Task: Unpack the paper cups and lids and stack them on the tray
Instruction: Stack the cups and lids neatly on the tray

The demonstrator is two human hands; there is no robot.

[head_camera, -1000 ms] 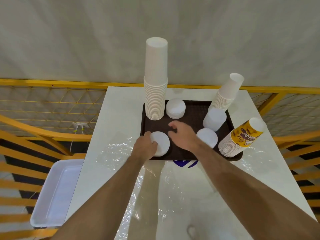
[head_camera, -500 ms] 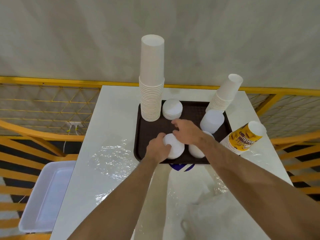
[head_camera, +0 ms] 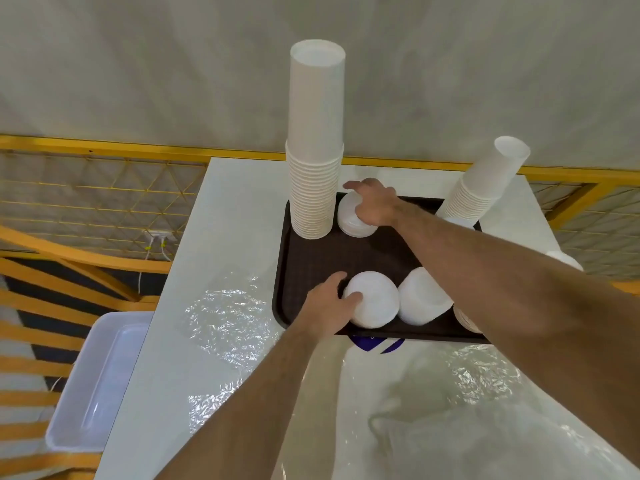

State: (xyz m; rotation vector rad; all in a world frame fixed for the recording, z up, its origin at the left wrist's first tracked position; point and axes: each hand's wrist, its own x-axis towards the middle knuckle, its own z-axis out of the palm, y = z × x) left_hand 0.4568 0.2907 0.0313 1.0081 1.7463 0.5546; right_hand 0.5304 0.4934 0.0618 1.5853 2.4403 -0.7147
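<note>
White table [head_camera: 242,202] carries a dark tray [head_camera: 311,258]. At its near edge the left hand [head_camera: 329,306] grips a lid stack [head_camera: 372,299]. Behind, by the tall cups [head_camera: 315,161], the right hand [head_camera: 374,206] clasps another lid pile [head_camera: 349,220]. The right forearm hides part of the lids [head_camera: 420,296] beside it.

White cups [head_camera: 316,140], white lids [head_camera: 372,299], dark brown tray [head_camera: 304,258] (finely textured), yellow railing [head_camera: 104,147].
</note>
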